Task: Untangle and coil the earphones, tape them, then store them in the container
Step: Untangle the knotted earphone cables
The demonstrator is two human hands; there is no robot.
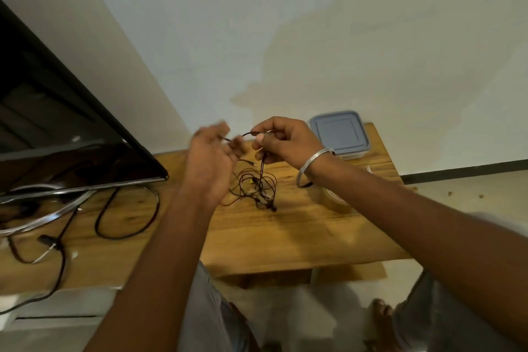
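Black earphones (258,188), one container (340,134), two hands (213,157) (281,140)

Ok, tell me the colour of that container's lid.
The container lid is grey-blue, plain with no pattern; the head view shows it.

Grained wooden table (285,237), matt plastic container (340,134), metal bangle (310,164)

A light brown wooden table top (285,237) stands against an off-white painted wall (314,37) marked with patchy stains. On the table's left part a glossy black flat screen (57,128) rests on a curved silver metal stand (48,214). A thick black cable (128,233) lies looped on the wood just beside the stand. To the right, a dark skirting strip (463,170) runs along the wall's foot above a pale speckled floor (471,194).
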